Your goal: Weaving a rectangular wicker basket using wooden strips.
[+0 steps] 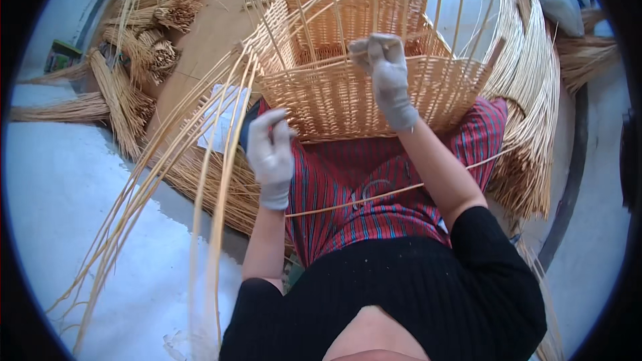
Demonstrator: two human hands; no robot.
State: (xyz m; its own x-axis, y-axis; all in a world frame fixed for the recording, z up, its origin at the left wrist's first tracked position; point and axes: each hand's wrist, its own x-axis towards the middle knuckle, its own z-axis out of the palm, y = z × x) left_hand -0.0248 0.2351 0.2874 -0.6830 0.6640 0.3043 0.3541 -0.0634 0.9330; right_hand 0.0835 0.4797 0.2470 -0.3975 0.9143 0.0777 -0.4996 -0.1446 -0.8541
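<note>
A partly woven wicker basket [361,100] rests tilted across my lap, with upright stakes [440,7] rising from its walls. My right hand [389,77], in a pale glove, is closed at the near rim, right beside an upright stake. What its fingers grip there is hidden. Left of the basket's near wall, my gloved left hand [271,157] is raised with its fingers loosely bent and apart, and nothing shows in it. Long loose wicker rods [224,154] fan out from the basket's left corner, passing close to that hand.
Bundles of wicker rods [137,47] lie at the far left, and a large sheaf [528,100] leans along the right. More rods [207,180] lie beside my left leg. A single thin rod [374,198] crosses my lap. A pale bag [560,5] sits at the far right.
</note>
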